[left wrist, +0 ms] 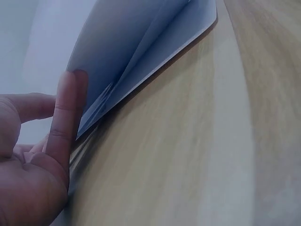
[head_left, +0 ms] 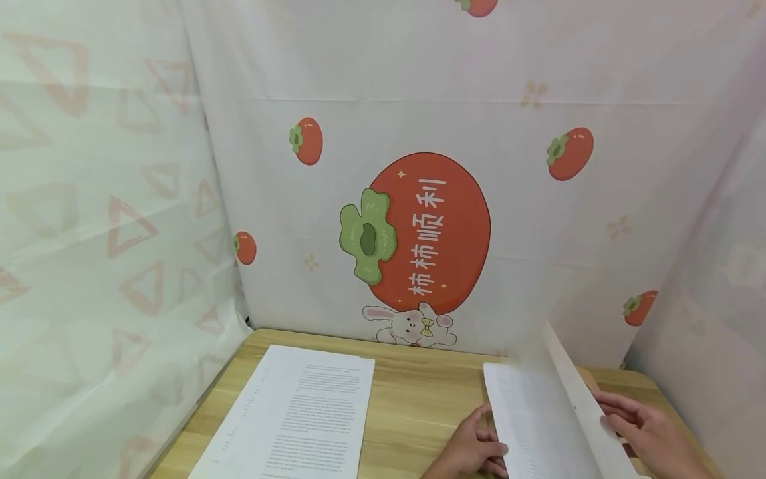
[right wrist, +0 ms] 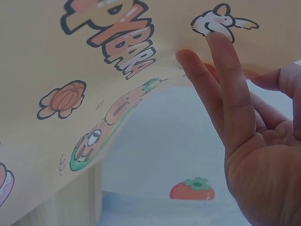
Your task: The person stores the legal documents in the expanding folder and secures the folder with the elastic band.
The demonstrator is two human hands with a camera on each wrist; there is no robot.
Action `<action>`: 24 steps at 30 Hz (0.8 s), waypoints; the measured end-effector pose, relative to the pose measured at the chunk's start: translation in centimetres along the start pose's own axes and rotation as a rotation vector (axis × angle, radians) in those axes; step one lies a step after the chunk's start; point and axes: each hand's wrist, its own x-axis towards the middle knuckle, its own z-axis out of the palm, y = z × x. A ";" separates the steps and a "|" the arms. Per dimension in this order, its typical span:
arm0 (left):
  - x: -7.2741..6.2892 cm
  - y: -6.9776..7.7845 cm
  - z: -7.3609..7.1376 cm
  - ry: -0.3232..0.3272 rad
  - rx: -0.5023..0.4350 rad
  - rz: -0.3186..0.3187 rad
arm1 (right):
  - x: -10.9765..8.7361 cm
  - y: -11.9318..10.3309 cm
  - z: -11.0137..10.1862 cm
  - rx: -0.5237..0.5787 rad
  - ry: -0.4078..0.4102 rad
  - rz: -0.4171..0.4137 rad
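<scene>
On the table's right side lies a folder [head_left: 514, 412] with white sheets showing faint print. Its raised cover [head_left: 589, 412] is white inside; outside, in the right wrist view, the cover [right wrist: 28, 80] is tan with cartoon drawings and lettering. My right hand [head_left: 649, 426] pinches the cover's outer edge, thumb inside and fingers [right wrist: 230, 89] against the printed face. My left hand [head_left: 469, 446] holds the folder's left edge between thumb and fingers. Seen from the left wrist, two straight fingers [left wrist: 63, 117] lie against the underside of the lifted sheets [left wrist: 122, 42].
A stack of printed paper [head_left: 323, 412] lies on the left of the wooden table [head_left: 413, 399]. Behind hangs a white cloth [head_left: 383, 60] with persimmon pictures, and further cloths [head_left: 108, 266] close off both sides.
</scene>
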 end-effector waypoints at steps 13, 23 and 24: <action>0.0 -0.2 1.0 -0.025 0.018 -0.008 | -0.3 -0.3 0.3 0.015 0.003 0.004; 0.2 -0.2 1.4 -0.026 0.034 -0.018 | -0.1 -0.1 0.3 0.012 0.017 0.015; 0.2 -0.2 1.5 -0.021 0.025 -0.014 | -0.1 -0.2 0.3 0.013 0.019 0.015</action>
